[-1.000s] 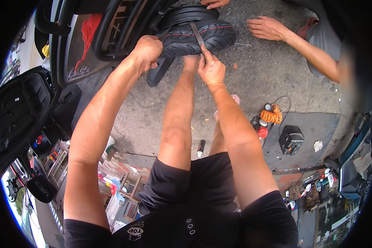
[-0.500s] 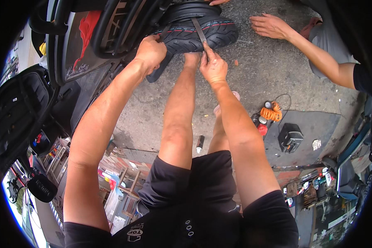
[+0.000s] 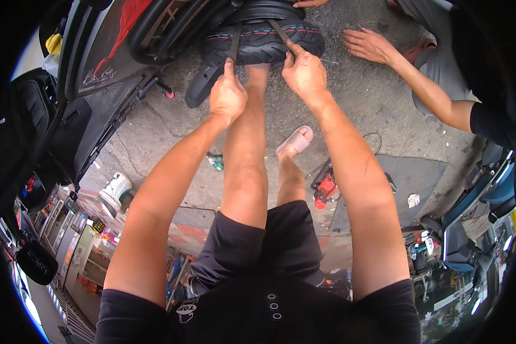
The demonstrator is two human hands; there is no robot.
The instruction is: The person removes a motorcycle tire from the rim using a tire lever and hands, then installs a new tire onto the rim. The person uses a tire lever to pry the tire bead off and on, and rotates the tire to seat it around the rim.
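A black tyre [image 3: 269, 47] with a red and pale line along its tread sits against a black wheel rim [image 3: 258, 12] at the top of the view. My left hand [image 3: 228, 96] is closed around one flat metal tyre lever [image 3: 235, 41], which lies across the tread toward the rim. In my right hand [image 3: 305, 71] is a second tyre lever [image 3: 278, 30], slanting up and left over the tyre to the rim edge. Below the tyre, my left lower leg reaches up to it, and the foot is hidden.
A co-worker's hand [image 3: 370, 46] hovers at the right; another hand [image 3: 309, 3] touches near the wheel. A black motor scooter part [image 3: 203, 86] stands beside the tyre. On the ground are a red tool [image 3: 327, 192], a green object [image 3: 215, 162] and a grey mat [image 3: 421, 166].
My left hand has moved right and toward me, and its lever now stands steeper across the tyre. My right hand has shifted slightly right. The view has shifted, and my right foot has come into sight.
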